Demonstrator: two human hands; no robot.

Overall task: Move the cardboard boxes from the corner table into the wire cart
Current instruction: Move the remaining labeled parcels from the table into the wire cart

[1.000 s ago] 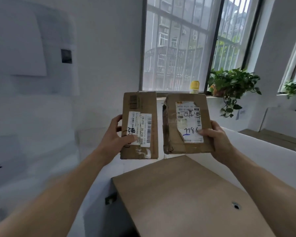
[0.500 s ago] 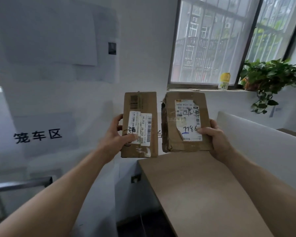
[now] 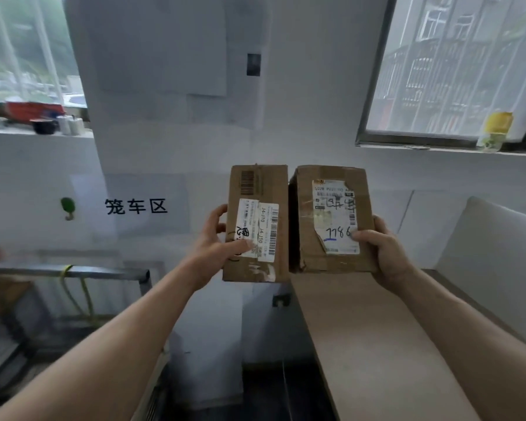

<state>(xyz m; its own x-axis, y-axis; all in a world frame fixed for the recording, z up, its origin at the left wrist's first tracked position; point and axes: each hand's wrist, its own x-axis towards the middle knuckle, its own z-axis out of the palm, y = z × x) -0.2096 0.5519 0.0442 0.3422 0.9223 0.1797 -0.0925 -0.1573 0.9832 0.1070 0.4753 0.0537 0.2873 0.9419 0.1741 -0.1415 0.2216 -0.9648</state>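
- I hold two cardboard boxes in the air, one per hand, side by side and upright with their labelled faces toward me. Their near edges are just beside each other, perhaps touching.
- My left hand grips the left box, with the thumb across the label and the fingers curled round the outer edge.
- My right hand grips the right box the same way, with the thumb pressed on the torn label.
- Both boxes are off the table, which lies below and to my right. I take it the lift is done.
- Neither box is in the wire cart yet. I judge the blurred metal frame low on my left, under the wall sign, to be that cart. Carrying across and setting down remain.
- Only part of the table shows, so I cannot tell whether more boxes wait there.
- The left box is slim and brown, with a printed barcode, white stickers and black scribble.
- The right box is wider, creased and taped. It has a dented lower corner, and its ripped label carries blue handwritten digits.
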